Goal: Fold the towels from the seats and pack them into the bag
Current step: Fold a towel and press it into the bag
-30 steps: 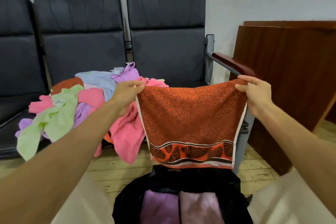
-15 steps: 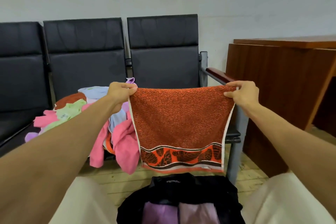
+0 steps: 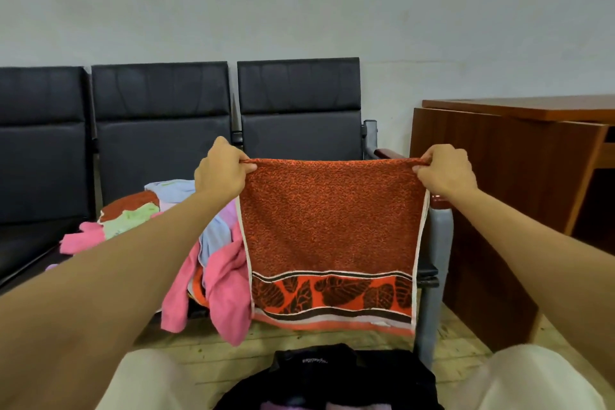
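Observation:
An orange-red towel (image 3: 331,223) with a dark leaf border hangs stretched in front of me. My left hand (image 3: 221,170) pinches its top left corner and my right hand (image 3: 446,171) pinches its top right corner. Behind it, a pile of towels (image 3: 213,243) in pink, blue, green and red lies on the middle black seat (image 3: 159,156) and spills over the seat's front. A black bag (image 3: 336,376) sits open on the floor between my knees, with folded purple and pink towels just showing at the frame's bottom edge.
A row of three black seats stands against the white wall, with a grey metal armrest frame (image 3: 432,276) at its right end. A brown wooden desk (image 3: 506,176) stands to the right. The floor is pale wooden boards (image 3: 206,343).
Both hands have lifted the stretched towel higher and the view has tilted up, so less of the bag and more of the wall shows. The grip on both corners is unchanged.

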`<state>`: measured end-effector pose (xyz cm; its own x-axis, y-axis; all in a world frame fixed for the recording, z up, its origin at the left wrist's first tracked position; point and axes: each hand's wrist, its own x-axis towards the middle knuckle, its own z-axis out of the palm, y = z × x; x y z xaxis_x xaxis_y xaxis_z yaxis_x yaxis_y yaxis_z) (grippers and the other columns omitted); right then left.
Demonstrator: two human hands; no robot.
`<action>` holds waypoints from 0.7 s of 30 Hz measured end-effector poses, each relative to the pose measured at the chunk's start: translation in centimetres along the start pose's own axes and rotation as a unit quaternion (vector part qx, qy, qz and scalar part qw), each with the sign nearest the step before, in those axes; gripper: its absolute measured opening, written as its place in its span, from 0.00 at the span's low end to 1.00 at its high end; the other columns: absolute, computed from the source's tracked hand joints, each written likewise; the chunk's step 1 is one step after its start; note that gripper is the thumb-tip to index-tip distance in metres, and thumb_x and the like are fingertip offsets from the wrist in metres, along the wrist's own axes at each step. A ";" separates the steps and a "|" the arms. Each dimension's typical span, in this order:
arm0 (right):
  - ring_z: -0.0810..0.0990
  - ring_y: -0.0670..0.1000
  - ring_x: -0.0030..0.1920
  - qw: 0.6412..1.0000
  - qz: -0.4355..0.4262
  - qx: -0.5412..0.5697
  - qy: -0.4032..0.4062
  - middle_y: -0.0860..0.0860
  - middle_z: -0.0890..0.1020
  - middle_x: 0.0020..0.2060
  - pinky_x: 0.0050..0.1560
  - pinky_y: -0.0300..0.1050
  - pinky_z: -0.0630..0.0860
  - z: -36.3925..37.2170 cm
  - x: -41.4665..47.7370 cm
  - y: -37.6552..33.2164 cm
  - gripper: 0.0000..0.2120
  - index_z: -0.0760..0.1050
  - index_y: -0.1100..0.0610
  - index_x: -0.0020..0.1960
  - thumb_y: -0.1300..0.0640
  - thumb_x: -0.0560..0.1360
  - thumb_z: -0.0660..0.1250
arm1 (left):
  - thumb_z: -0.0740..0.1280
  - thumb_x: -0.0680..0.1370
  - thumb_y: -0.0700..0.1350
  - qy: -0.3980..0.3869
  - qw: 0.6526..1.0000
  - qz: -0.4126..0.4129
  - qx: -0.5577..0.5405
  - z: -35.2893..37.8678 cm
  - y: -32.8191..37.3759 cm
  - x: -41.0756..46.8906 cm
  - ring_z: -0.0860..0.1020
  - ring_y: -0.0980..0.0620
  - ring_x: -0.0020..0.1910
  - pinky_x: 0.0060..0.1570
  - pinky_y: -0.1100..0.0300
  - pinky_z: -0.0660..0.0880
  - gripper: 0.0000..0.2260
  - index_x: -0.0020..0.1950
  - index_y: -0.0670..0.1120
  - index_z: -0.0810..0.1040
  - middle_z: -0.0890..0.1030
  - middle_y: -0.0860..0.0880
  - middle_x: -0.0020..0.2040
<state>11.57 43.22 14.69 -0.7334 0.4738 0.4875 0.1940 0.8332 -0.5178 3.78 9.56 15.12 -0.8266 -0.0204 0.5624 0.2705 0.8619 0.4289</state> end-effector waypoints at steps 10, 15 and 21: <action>0.83 0.60 0.31 0.989 0.035 0.076 -0.122 0.65 0.83 0.32 0.25 0.43 0.79 0.4 4.5 -1.1 0.16 0.76 0.67 0.56 0.70 0.75 0.53 | 0.61 0.81 0.36 -0.097 0.964 -0.098 -0.225 2.0 0.4 3.7 0.82 0.43 0.26 0.28 0.56 0.80 0.05 0.52 0.36 0.76 0.80 0.35 0.35; 0.84 0.61 0.44 0.990 -0.028 0.101 -0.091 0.64 0.84 0.42 0.54 0.56 0.80 3.0 8.9 -0.9 0.13 0.79 0.64 0.55 0.71 0.74 0.61 | 0.63 0.79 0.35 -0.055 0.938 -0.140 -0.311 5.3 0.2 7.4 0.83 0.51 0.30 0.35 0.60 0.81 0.04 0.51 0.36 0.77 0.80 0.35 0.46; 0.81 0.61 0.54 0.989 -0.083 0.114 -0.036 0.61 0.83 0.53 0.61 0.58 0.75 10.0 8.5 3.2 0.13 0.79 0.62 0.56 0.69 0.79 0.58 | 0.62 0.79 0.40 -0.003 0.973 -0.112 -0.201 11.3 -0.6 6.8 0.79 0.45 0.49 0.47 0.62 0.69 0.08 0.49 0.39 0.80 0.82 0.43 0.47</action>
<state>-0.58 47.09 10.17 -0.7894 0.3064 0.5320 -0.0792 0.8085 -0.5831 -7.57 14.66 10.70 -0.8898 -0.1807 0.4190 0.2529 0.5691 0.7824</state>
